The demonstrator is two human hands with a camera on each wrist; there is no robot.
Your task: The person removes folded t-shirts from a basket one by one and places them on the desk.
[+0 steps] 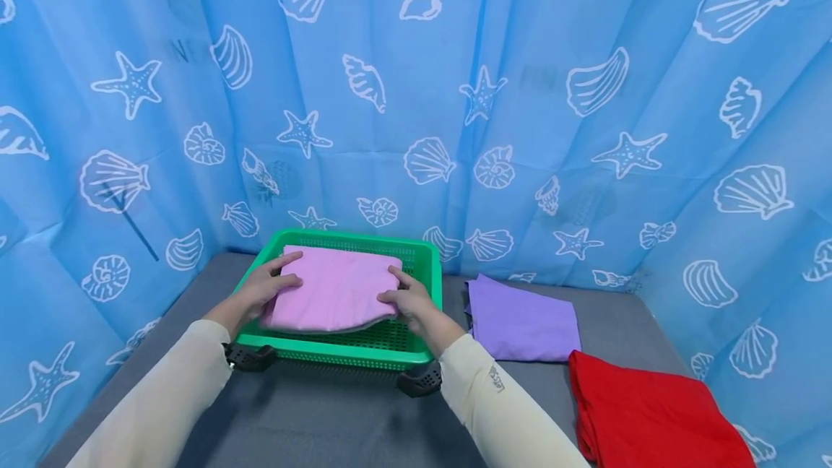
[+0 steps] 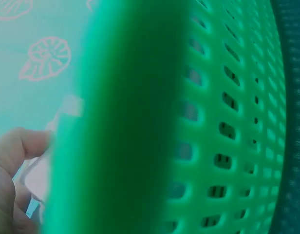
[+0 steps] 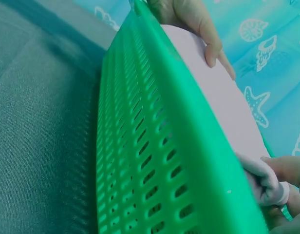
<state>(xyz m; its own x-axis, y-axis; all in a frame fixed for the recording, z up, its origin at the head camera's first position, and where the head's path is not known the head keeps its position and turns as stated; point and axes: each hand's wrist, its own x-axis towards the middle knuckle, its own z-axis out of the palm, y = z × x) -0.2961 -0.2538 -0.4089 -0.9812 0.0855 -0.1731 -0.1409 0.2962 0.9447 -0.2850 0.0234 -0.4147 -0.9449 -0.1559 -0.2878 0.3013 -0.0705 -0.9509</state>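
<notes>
A folded pink cloth (image 1: 338,291) lies within the rim of a green perforated basket (image 1: 351,238), with a greyish layer showing under its front edge. My left hand (image 1: 263,287) holds the cloth's left side, thumb and fingers over the top. On the opposite side my right hand (image 1: 412,305) grips the right edge. The right wrist view shows the right thumb (image 3: 286,168) on top of the bunched cloth edge and fingers beneath it. In the left wrist view the basket wall (image 2: 228,126) hides most of the cloth and part of the left hand (image 2: 11,170).
Right of the basket, a folded purple cloth (image 1: 523,320) lies on the grey surface (image 1: 325,417). Nearer the front right is a folded red cloth (image 1: 656,414). A blue curtain (image 1: 416,107) with white shell and starfish prints surrounds the back and sides.
</notes>
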